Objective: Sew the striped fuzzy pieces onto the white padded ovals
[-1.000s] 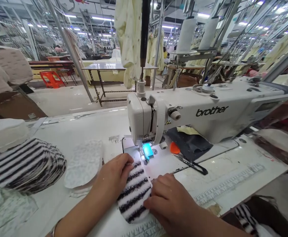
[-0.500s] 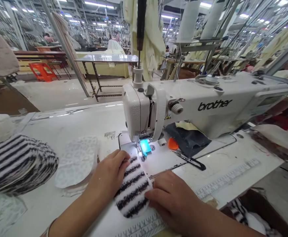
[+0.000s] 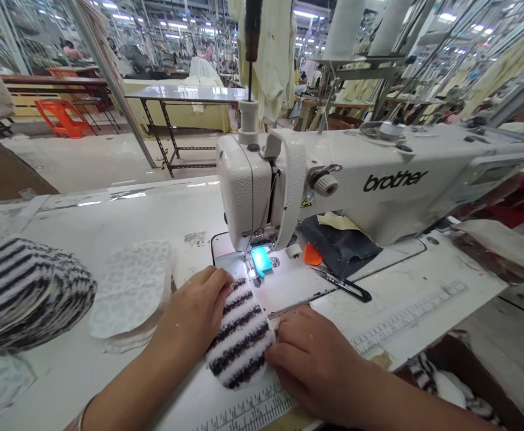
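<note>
A black-and-white striped fuzzy fabric piece (image 3: 239, 338), rounded at its near end, lies in front of the sewing machine (image 3: 262, 185). My left hand (image 3: 201, 305) pinches its upper left edge, close to the lit presser foot (image 3: 249, 266). On the lower right edge, my right hand (image 3: 304, 356) grips the same piece between thumb and curled fingers. A bright blue guide (image 3: 262, 260) sits just right of the foot. To the left of my left hand is a stack of pale spotted fabric pieces (image 3: 131, 287).
A thick pile of striped pieces (image 3: 32, 293) stands at far left. Thread snips (image 3: 342, 283), an orange piece (image 3: 312, 254) and dark cloth (image 3: 340, 245) lie under the machine arm. A ruler scale (image 3: 253, 410) runs along the front edge. A box (image 3: 477, 383) holds striped pieces below right.
The view has shifted slightly, so most things sit a little further left and higher. Both hands keep their hold on the striped piece, which lies almost the same way.
</note>
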The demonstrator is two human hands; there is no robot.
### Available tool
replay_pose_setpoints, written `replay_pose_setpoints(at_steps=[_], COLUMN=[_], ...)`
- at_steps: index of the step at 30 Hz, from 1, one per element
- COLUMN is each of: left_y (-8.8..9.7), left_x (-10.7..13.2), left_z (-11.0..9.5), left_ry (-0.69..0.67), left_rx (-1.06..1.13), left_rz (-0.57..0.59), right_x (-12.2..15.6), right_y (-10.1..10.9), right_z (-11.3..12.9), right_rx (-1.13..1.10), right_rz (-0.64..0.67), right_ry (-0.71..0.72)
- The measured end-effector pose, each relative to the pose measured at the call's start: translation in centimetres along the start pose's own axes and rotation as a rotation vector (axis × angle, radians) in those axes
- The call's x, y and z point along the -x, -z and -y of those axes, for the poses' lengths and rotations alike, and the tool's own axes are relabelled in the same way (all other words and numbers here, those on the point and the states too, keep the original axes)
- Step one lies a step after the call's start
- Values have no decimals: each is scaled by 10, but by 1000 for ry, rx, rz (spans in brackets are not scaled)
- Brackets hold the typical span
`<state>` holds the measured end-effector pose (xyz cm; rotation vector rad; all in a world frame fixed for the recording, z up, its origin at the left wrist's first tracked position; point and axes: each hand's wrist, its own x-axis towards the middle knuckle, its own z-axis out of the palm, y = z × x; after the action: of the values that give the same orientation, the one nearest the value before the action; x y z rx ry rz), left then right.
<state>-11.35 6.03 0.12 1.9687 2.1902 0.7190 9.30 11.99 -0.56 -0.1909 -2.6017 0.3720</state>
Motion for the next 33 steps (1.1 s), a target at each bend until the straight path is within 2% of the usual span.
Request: replay_pose_setpoints(at_steps=[9, 16, 19, 22, 25, 27, 29, 33], left_y=[-1, -1, -2, -3, -5, -7, -8, -11], left_x=[1, 1, 0, -1, 0, 2, 5, 10], left_z=[1, 2, 2, 2, 1, -2, -7, -14], left_ry=[17, -3, -14, -80, -225, -300, -316, -326], left_rx=[2, 16, 12, -54, -152, -163, -176, -221], left_rz=[15, -11, -10, -90, -159, -89, -15, -3], right_x=[-3, -5, -3, -2, -2, -2, -3, -3], right_y=[2, 1, 0, -2, -2, -1, -1, 1], right_z=[-5, -10, -11, -11, -11, -11, -10, -9], right_rx=[65, 113, 101, 81, 73, 85, 105, 130], right_rz=[3, 104, 89, 59, 58, 56, 50, 53], right_ry=[54, 81, 82, 85, 87, 92, 96, 99])
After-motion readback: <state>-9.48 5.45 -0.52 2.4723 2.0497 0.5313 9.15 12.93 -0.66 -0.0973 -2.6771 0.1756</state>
